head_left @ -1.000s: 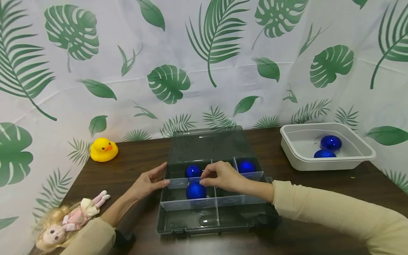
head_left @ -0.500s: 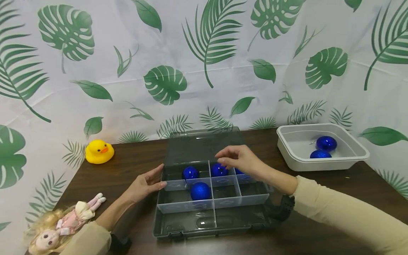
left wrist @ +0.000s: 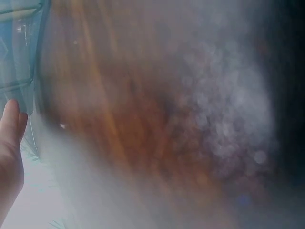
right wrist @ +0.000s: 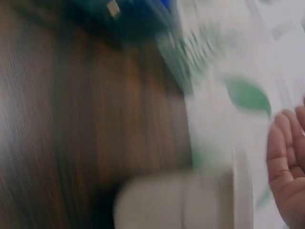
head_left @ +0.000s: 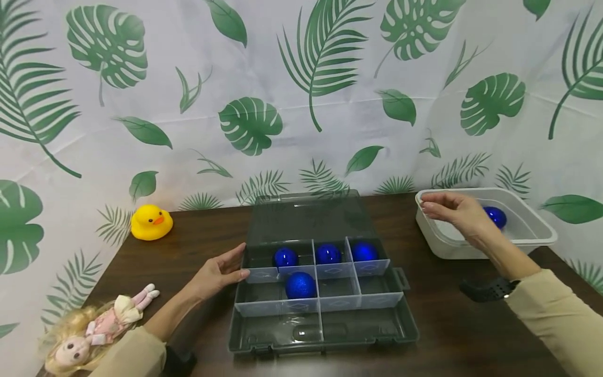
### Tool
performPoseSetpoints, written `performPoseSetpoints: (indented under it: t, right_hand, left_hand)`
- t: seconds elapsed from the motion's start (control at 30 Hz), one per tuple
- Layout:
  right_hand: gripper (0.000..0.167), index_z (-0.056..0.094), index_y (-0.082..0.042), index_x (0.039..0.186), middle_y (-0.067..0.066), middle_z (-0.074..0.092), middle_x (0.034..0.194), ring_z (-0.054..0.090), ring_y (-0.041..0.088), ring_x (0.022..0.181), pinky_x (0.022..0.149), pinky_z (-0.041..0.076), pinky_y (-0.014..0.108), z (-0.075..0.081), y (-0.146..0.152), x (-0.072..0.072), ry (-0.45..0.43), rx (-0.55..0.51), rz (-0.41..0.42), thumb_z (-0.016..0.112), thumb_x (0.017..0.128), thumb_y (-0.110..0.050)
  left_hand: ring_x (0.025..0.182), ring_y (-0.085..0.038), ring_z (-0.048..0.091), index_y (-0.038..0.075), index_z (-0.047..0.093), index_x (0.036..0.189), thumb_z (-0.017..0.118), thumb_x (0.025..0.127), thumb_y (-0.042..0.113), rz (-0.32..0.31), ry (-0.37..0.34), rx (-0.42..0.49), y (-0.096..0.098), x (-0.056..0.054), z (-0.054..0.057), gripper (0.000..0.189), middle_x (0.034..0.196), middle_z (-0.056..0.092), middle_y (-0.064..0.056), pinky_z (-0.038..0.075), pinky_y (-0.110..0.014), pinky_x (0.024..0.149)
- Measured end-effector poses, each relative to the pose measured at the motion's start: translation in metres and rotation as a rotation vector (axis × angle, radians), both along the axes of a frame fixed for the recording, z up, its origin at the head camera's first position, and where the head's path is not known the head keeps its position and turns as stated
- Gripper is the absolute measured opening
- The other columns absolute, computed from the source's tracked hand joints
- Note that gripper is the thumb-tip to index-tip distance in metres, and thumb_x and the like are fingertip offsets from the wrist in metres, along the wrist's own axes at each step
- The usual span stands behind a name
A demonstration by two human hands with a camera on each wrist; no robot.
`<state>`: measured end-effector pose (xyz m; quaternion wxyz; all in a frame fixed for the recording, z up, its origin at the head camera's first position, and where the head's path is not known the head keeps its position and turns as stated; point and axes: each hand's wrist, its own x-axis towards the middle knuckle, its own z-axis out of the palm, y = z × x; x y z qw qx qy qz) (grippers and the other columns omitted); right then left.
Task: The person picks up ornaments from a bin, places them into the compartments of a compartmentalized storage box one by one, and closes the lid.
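Right hand [head_left: 459,212] over the tub [head_left: 440,245], right of frame; left hand [head_left: 214,275] at the box [head_left: 367,325], centre.
Right hand: fingers loosely bent, a narrow gap to the thumb, above the near left part of the tub. Left hand: fingers relaxed, thumb spread wide from them, at the left edge of the box; exact contact cannot be told. Box lid [head_left: 306,217] lies back, upper centre. Back row of the box holds a ball in the left [head_left: 285,257], middle [head_left: 328,254] and right [head_left: 364,252] compartments; middle row, left compartment, holds a glittery blue ball [head_left: 300,285]. One blue ball [head_left: 496,215] lies in the tub, partly hidden by the hand. Yellow duck [head_left: 152,222] stands at centre left, doll [head_left: 101,330] lies lower left, both on the brown table [head_left: 207,225].
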<state>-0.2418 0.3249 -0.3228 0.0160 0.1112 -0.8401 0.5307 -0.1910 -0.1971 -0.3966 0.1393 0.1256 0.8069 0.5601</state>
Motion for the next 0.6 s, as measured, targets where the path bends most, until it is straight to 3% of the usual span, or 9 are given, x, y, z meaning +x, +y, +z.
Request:
performPoseSetpoints:
  t: [0.23, 0.4, 0.5, 0.6]
  right_hand:
    - [0.056, 0.044, 0.010, 0.131, -0.029, 0.054, 0.096, 0.056, -0.012, 0.087, 0.075, 0.052, 0.014, -0.004, 0.073, -0.008, -0.143, 0.289, -0.032, 0.058, 0.094, -0.030]
    - [0.057, 0.044, 0.011, 0.130, -0.023, 0.057, 0.099, 0.055, -0.011, 0.085, 0.072, 0.051, 0.013, -0.008, 0.098, -0.010, -0.171, 0.367, -0.035, 0.059, 0.093, -0.029]
    - [0.055, 0.044, 0.012, 0.130, 0.000, 0.063, 0.111, 0.051, -0.016, 0.085, 0.071, 0.047, 0.010, -0.009, 0.105, -0.011, -0.163, 0.426, -0.021, 0.058, 0.094, -0.028]
    - [0.055, 0.046, 0.012, 0.129, 0.022, 0.059, 0.120, 0.047, -0.019, 0.083, 0.070, 0.045, 0.010, -0.008, 0.109, -0.012, -0.169, 0.484, -0.018, 0.058, 0.094, -0.028]
  left_hand:
    - [0.135, -0.041, 0.032, 0.003, 0.025, 0.148, 0.067, 0.087, 0.020, -0.007, -0.015, 0.019, 0.000, -0.001, 0.000, 0.076, 0.151, 0.024, -0.022, 0.030, -0.049, 0.107]
    - [0.135, -0.042, 0.032, 0.002, 0.025, 0.148, 0.068, 0.087, 0.020, -0.006, -0.006, 0.023, -0.001, -0.001, -0.001, 0.077, 0.151, 0.024, -0.022, 0.030, -0.050, 0.107]
    - [0.135, -0.042, 0.032, 0.002, 0.025, 0.148, 0.068, 0.087, 0.019, -0.009, -0.003, 0.031, -0.001, -0.001, -0.001, 0.076, 0.152, 0.023, -0.022, 0.030, -0.051, 0.107]
    - [0.134, -0.043, 0.032, 0.002, 0.025, 0.148, 0.067, 0.087, 0.018, -0.014, 0.001, 0.035, -0.001, -0.001, -0.002, 0.076, 0.152, 0.023, -0.022, 0.030, -0.051, 0.106]
